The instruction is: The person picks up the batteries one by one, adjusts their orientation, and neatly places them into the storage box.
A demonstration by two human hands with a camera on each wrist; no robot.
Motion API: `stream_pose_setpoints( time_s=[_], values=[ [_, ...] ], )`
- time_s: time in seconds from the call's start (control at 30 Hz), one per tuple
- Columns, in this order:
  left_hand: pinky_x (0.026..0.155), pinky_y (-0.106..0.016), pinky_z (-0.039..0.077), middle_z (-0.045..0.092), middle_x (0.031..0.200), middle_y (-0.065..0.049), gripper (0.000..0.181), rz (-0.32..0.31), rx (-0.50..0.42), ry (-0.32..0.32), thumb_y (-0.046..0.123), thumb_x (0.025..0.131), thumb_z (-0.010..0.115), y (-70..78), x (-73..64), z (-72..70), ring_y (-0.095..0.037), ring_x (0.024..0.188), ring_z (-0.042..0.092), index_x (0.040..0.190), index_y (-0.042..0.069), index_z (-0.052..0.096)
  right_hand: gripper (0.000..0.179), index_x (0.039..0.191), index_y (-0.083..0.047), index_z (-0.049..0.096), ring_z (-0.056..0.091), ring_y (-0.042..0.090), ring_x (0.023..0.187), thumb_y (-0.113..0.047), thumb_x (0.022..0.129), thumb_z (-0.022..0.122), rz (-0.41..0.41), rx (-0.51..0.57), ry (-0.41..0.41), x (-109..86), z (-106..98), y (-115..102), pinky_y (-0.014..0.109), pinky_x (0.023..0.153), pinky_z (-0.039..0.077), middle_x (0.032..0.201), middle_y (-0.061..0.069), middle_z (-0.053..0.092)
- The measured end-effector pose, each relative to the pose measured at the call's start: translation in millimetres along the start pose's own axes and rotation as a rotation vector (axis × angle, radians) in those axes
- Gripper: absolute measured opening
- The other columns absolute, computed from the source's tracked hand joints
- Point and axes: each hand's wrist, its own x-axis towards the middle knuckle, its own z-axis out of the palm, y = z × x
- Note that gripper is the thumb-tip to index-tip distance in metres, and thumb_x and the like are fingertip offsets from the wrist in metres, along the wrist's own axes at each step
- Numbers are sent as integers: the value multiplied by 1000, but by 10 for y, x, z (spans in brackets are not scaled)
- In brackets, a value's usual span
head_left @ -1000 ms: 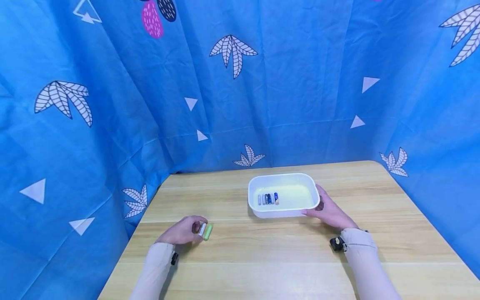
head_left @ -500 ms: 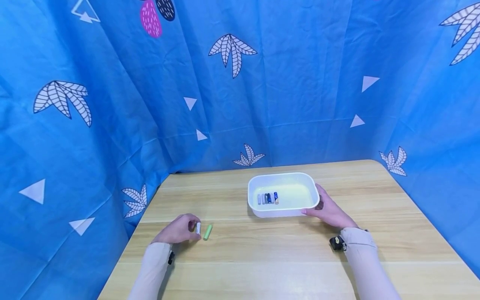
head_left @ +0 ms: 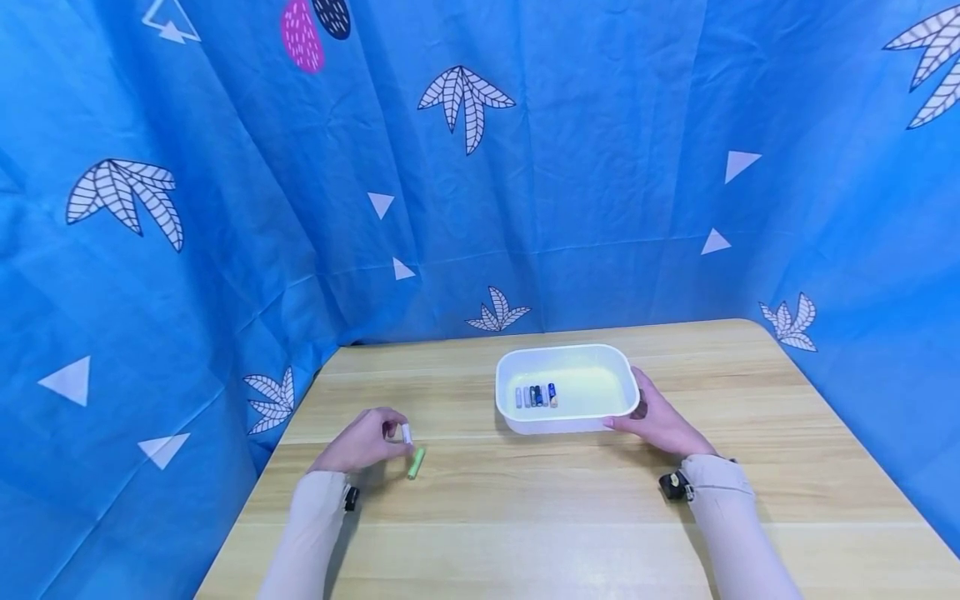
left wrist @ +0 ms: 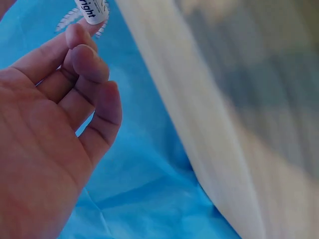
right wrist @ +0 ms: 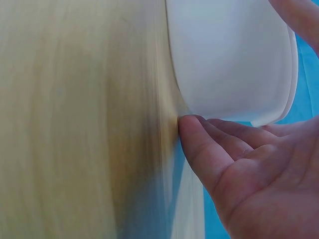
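My left hand (head_left: 362, 442) pinches a white battery (head_left: 407, 433) at its fingertips, on the left side of the table. In the left wrist view the same white battery (left wrist: 91, 10) shows dark lettering and is cut off by the top edge. Just beside the fingertips a green battery (head_left: 416, 463) lies on the wood. My right hand (head_left: 660, 421) grips the right end of a white plastic container (head_left: 596, 392), thumb at the front corner. The right wrist view has the container's outer wall (right wrist: 229, 55) against the fingers. Several batteries (head_left: 536, 397) lie side by side at the container's left.
The light wooden table (head_left: 525, 517) runs back to a blue patterned curtain (head_left: 600, 167), which also hangs along its left and right sides. Wood surface lies between the green battery and the container. A dark device (head_left: 673, 487) sits at the right wrist.
The white battery, at first against the green one, moved left with my left hand, then came back right and away from me, and now sits beyond the green battery. My right hand and the container stayed put.
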Motion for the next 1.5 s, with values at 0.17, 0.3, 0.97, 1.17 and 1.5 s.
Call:
stream_pose_setpoints(
  time_s=[0.17, 0.3, 0.97, 1.17, 1.5],
  values=[
    [62, -25, 41, 58, 84, 1, 50, 93, 6, 22, 41, 80, 86, 212, 101, -22, -14, 75, 52, 117, 10, 74, 113, 166, -10, 8, 38, 51, 147, -28, 85, 85, 10, -3, -2, -2, 3, -6, 63, 118, 34, 165, 28, 28],
    [65, -27, 43, 60, 85, 0, 48, 129, 15, 47, 42, 80, 86, 369, 187, -18, -14, 75, 53, 116, 13, 74, 114, 166, -9, 8, 39, 51, 146, -28, 85, 85, 12, -5, 0, -4, 9, 2, 64, 118, 34, 165, 28, 28],
    [65, -26, 43, 62, 85, -4, 44, 313, 22, 71, 42, 80, 86, 1097, 640, 188, -15, 78, 53, 113, 14, 75, 112, 166, -9, 10, 42, 49, 145, -29, 85, 85, 14, -8, 3, -10, 28, 19, 63, 118, 36, 163, 27, 32],
    [66, -24, 44, 63, 87, -2, 54, 340, 10, 58, 44, 79, 87, 1236, 774, 284, -13, 80, 52, 120, 11, 75, 112, 166, -9, 8, 46, 49, 142, -30, 87, 84, 7, -26, -1, -16, 31, 33, 63, 116, 39, 161, 29, 35],
    [67, -24, 43, 67, 91, -10, 55, 379, 62, 57, 45, 83, 85, 1476, 980, 389, -13, 79, 53, 122, 8, 73, 108, 165, -11, 13, 38, 48, 147, -27, 86, 85, -20, 12, -2, 29, 28, 48, 66, 118, 33, 165, 24, 31]
  ],
)
